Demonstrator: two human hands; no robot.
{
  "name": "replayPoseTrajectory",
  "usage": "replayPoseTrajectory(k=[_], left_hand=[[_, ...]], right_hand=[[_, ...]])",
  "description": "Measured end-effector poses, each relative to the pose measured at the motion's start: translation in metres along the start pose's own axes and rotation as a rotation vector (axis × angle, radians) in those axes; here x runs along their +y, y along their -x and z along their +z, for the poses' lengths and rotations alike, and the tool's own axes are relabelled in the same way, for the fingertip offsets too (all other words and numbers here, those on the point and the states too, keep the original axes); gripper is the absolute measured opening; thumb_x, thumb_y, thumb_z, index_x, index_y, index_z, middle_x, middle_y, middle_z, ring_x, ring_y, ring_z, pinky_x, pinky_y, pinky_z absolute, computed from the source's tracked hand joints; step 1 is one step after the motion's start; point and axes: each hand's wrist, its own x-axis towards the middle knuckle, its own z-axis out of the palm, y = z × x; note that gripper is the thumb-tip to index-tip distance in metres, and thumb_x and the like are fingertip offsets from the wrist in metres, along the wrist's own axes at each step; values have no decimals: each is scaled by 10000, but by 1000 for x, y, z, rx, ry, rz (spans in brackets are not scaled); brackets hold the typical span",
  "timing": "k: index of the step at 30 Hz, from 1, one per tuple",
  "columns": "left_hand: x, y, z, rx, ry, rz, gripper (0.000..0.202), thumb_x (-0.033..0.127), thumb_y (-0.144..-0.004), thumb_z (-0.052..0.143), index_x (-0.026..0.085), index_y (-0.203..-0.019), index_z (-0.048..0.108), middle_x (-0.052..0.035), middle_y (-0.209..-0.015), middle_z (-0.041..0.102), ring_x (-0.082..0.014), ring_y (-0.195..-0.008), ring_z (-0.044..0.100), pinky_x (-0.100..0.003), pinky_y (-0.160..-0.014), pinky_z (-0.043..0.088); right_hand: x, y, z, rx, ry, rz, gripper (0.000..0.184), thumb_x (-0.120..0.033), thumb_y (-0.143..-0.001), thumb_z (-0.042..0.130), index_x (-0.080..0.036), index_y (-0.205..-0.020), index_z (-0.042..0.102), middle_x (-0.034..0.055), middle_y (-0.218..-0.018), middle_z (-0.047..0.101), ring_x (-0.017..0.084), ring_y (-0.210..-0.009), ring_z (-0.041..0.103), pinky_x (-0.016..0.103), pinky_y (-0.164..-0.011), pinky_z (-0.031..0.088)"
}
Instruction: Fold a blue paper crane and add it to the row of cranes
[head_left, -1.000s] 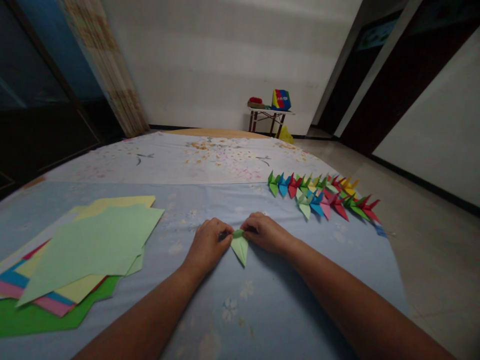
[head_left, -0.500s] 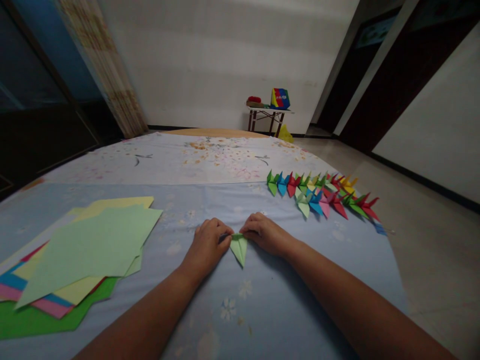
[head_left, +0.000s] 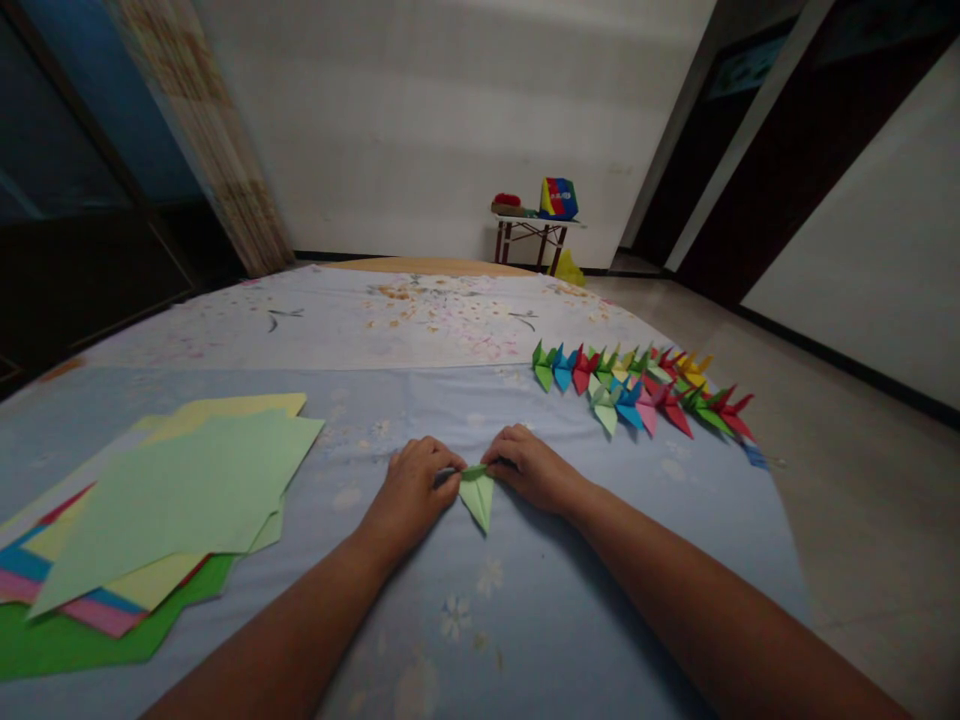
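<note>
A small folded piece of light green paper lies on the blue flowered cloth, its point toward me. My left hand pinches its upper left corner with curled fingers. My right hand pinches the upper right corner in the same way. Both hands rest on the cloth with the paper between them.
A stack of coloured paper sheets, light green on top, lies at the left. Several folded paper cranes in many colours sit in rows at the right. A small table with coloured things stands by the far wall. The cloth's right edge meets bare floor.
Both hands stay pinched on the green paper. The left fingers have shifted slightly at the fold. The view has drifted a little.
</note>
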Motion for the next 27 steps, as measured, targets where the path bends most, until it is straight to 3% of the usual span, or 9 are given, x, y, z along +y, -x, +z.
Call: replayPoseTrajectory(k=[15, 21, 27], left_hand=[[0, 2, 0, -8, -68, 31, 145, 210, -799, 557, 240, -860, 685, -27, -889, 596, -199, -894, 522, -359, -826, 388], [2, 7, -5, -49, -161, 91, 183, 207, -812, 540, 244, -924, 680, -42, -938, 588, -209, -933, 511, -371, -836, 378], [11, 19, -9, -77, -370, 119, 327, 129, -790, 525, 266, -1058, 655, -85, -1100, 560, -255, -1071, 462, -423, -898, 341]], right_hand=[[0, 0, -2, -51, 119, -143, 177, -178, -890, 493, -170, -851, 665, 62, -810, 600, 159, -796, 484, 274, -754, 376], [-5, 5, -10, -128, 178, -137, 194, -161, -891, 476, -197, -928, 663, 60, -880, 607, 155, -820, 486, 262, -737, 364], [-16, 15, -14, -159, 314, -67, 273, -115, -830, 520, -245, -1042, 633, 55, -1018, 601, 199, -947, 458, 327, -781, 312]])
